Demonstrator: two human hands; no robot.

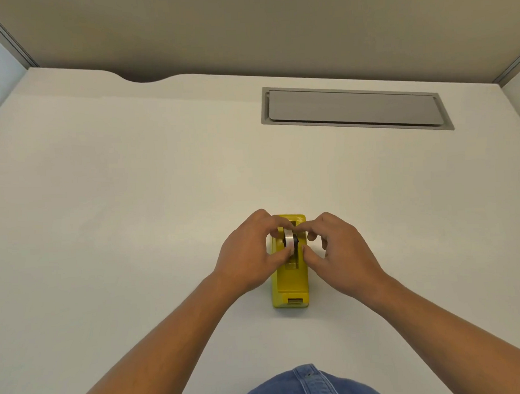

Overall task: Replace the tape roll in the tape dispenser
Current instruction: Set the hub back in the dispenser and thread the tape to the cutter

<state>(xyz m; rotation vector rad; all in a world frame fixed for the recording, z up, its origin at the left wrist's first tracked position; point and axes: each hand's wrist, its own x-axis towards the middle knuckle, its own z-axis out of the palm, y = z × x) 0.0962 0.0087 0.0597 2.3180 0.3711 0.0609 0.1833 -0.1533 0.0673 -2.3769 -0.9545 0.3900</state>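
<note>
The roll (289,238) was pinched by left hand (249,256) and right hand (340,253) fingers (287,253) over the yellow dispenser (289,281) on the desk (135,201). Seating probably needed the black hub kept square to the cradle slots and lowered evenly, not tilted.

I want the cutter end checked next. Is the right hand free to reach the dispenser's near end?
Probably yes. The near end of the dispenser lies bare between the forearms, but the right hand is now at the roll, as is the left hand.
</note>
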